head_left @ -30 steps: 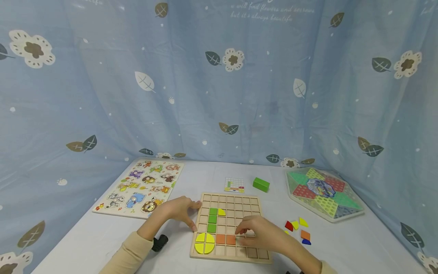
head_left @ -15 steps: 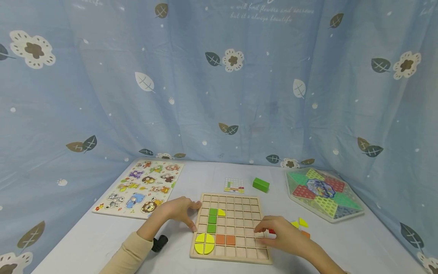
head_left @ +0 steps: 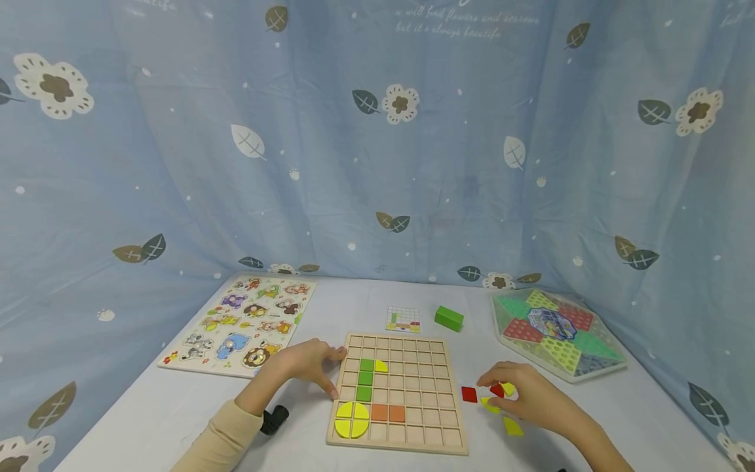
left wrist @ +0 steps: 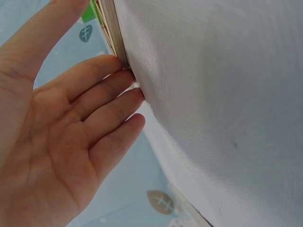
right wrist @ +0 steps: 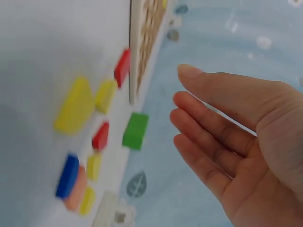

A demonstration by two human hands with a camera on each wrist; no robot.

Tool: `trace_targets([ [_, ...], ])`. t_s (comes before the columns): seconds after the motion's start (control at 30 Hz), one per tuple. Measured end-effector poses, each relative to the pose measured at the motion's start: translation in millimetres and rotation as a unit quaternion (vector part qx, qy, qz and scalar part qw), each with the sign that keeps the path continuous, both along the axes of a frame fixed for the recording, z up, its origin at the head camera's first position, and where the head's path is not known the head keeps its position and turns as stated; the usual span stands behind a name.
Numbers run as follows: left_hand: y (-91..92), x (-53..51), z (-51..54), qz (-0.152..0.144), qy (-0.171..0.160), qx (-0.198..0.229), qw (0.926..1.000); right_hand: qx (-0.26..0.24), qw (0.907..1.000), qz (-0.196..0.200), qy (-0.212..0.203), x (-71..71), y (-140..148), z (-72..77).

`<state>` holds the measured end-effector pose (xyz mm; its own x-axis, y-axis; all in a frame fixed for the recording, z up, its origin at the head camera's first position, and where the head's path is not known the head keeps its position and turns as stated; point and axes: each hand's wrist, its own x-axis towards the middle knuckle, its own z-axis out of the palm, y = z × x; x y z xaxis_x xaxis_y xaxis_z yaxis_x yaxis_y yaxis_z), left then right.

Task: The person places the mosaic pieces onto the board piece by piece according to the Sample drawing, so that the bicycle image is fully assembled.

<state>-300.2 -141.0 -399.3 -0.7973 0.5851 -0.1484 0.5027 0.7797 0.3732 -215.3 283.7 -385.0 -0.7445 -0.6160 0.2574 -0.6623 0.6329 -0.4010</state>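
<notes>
A wooden grid board [head_left: 427, 400] lies on the white table. In its cells sit green squares [head_left: 366, 378], orange squares [head_left: 380, 413], a single yellow quarter-circle [head_left: 381, 366] and yellow quarters [head_left: 359, 429] forming a circle. My left hand [head_left: 308, 364] rests against the board's left edge, its fingers [left wrist: 106, 111] extended. Over the loose pieces at right hovers my right hand [head_left: 527, 396], fingers apart and holding nothing in the right wrist view. Around it lie a red square [head_left: 468, 394], a red piece [head_left: 497, 391], yellow pieces [head_left: 513, 427] and a blue piece [right wrist: 68, 175].
Behind the board are a small pattern card [head_left: 404, 319] and a green block [head_left: 449, 318]. An animal puzzle board [head_left: 274, 305] lies at left, a flat hexagonal game box [head_left: 557, 334] at right. A blue curtain [head_left: 330, 164] hangs behind the table.
My right hand has moved right, from above the board to the loose pieces. The red square now shows fully beside the board's right edge. My left hand has stayed in place.
</notes>
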Motion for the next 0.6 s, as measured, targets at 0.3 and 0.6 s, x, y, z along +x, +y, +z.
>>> trace_targets([
  [0.3, -0.2, 0.2, 1.1, -0.008, 0.000, 0.004, 1.0000, 0.060, 0.9909, -0.100, -0.067, -8.1, 35, 2.1],
  [0.6, -0.1, 0.9, 1.0, -0.006, 0.001, 0.002, 1.0000, 0.057, 0.9884, -0.094, -0.105, -14.0, 56, -7.5],
])
